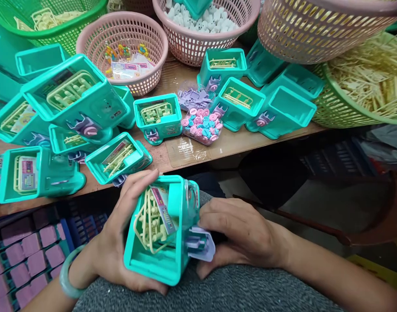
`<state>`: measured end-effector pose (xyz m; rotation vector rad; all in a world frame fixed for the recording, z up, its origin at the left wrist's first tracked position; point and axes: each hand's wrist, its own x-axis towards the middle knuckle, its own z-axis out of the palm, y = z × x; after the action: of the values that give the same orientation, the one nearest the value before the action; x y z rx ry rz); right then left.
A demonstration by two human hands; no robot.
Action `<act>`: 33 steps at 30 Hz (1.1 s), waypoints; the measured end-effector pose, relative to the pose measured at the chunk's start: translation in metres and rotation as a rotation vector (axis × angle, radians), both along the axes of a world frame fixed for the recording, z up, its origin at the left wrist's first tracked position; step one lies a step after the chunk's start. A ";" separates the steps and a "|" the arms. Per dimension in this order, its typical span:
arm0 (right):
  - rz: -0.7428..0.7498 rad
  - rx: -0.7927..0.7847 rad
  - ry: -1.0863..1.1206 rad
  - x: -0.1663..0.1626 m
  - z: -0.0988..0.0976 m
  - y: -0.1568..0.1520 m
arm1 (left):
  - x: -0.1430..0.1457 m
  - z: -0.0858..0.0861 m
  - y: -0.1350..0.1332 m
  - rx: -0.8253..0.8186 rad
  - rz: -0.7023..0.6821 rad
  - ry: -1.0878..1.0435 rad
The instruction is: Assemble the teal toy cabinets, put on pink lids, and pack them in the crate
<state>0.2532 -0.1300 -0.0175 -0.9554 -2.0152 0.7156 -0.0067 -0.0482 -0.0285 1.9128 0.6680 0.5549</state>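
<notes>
My left hand is wrapped around a teal plastic toy box, tilted with its open top toward me. Inside lie cream plastic part frames and a small printed card. A lilac plastic piece juts from the box's right side. My right hand closes around this piece, fingers above and thumb below; its fingertips are partly hidden. Above my lap, on the bench, similar teal boxes carry lilac pieces with round pink buttons.
Along the bench stand a tub of pink and blue buttons and a pile of lilac parts. Behind are pink baskets and green baskets of parts. Crates of pink pieces sit low at left.
</notes>
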 end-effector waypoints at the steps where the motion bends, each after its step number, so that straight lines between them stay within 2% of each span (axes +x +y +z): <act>1: 0.022 -0.014 0.022 0.002 0.000 0.000 | 0.000 0.001 -0.001 0.000 0.003 0.004; 4: 0.060 -0.088 0.079 0.006 0.002 0.001 | 0.000 0.003 -0.003 0.000 0.020 0.024; 7: 0.026 -0.107 0.073 0.010 0.005 -0.001 | 0.000 0.003 -0.004 0.002 0.043 0.051; 11: -0.008 -0.086 -0.005 0.012 0.011 -0.004 | -0.001 0.000 -0.003 -0.008 0.049 0.069; 19: 0.038 -0.104 -0.214 0.012 0.022 -0.005 | -0.001 0.001 -0.001 0.026 0.032 0.143; 26: 0.028 -0.080 -0.187 0.012 0.023 -0.007 | 0.004 0.009 -0.004 -0.008 0.053 0.145; 33: 0.009 -0.212 -0.168 0.008 0.019 -0.010 | 0.006 0.014 -0.006 0.042 0.065 0.204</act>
<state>0.2611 -0.1395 0.0011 -1.1627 -2.1196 0.8937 -0.0007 -0.0546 -0.0140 2.0104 0.8581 0.4201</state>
